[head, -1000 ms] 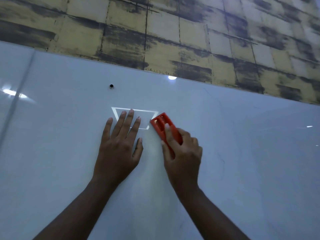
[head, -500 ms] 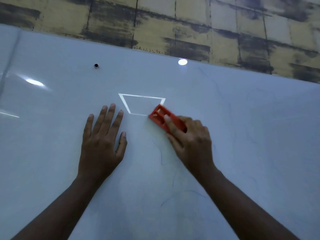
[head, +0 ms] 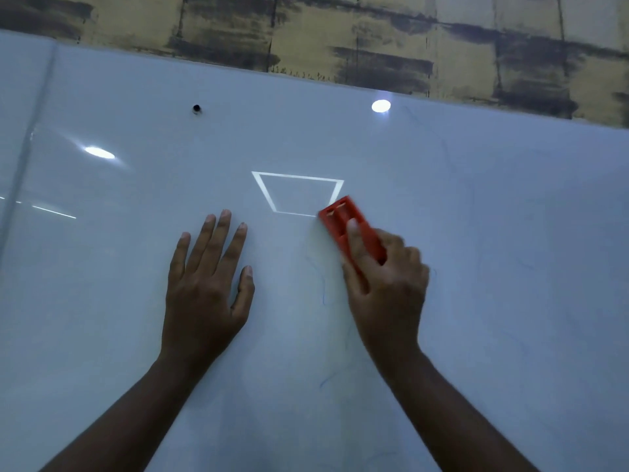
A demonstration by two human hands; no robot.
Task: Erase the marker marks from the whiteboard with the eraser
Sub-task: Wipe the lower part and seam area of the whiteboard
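Whiteboard [head: 510, 233]: a glossy pale sheet that fills most of the view; its top edge runs slantwise, lower at the right. A vertical seam shows at the far left.
Wall [head: 340, 32]: above the board, yellowish blocks in a grid, smeared with dark streaks.
Reflections: a bright trapezoid outline [head: 296, 194] near the board's middle, a round glare spot [head: 381, 105] close to the top edge, an oval glare [head: 99, 152] at the left, and thin bright streaks at the far left.
Left hand [head: 207, 287]: laid flat on the board with fingers straight and slightly spread, thumb out to the side, grasping nothing. It lies left of the eraser and apart from it.
Right hand [head: 384, 284]: blurred, fingers curled round the eraser, forefinger stretched along its back.
Eraser [head: 343, 219]: red-orange and oblong, against the board, its far end overlapping the lower right corner of the trapezoid outline.
Marker marks [head: 322, 291]: faint thin blue lines between the hands and below them; more faint scribbles spread across the board's right part.
Dark spot [head: 196, 108]: a small black dot on the board's upper left, near the top edge; what it is cannot be told.
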